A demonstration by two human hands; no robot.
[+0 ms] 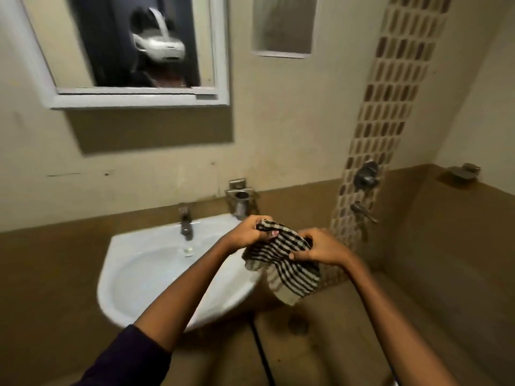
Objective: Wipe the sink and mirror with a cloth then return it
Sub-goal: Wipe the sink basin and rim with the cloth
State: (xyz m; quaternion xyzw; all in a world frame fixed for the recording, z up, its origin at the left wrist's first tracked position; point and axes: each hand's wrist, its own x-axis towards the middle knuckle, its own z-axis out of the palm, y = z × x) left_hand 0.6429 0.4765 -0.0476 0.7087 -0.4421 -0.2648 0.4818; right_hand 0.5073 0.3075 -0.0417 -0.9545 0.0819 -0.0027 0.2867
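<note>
A black-and-white striped cloth (284, 263) hangs bunched between both my hands, just right of the white wall-mounted sink (133, 274). My left hand (248, 232) grips its upper left corner above the sink's right rim. My right hand (320, 247) clutches the cloth's right side. The cloth's lower part droops past the sink's edge. A white-framed mirror (83, 37) is fixed on the wall at the upper left, above the sink.
A chrome tap (185, 221) stands at the back of the sink. A metal cup holder (241, 200) is on the wall behind my left hand. Shower valves (366, 175) sit on the mosaic strip to the right; a soap dish (464, 171) hangs far right.
</note>
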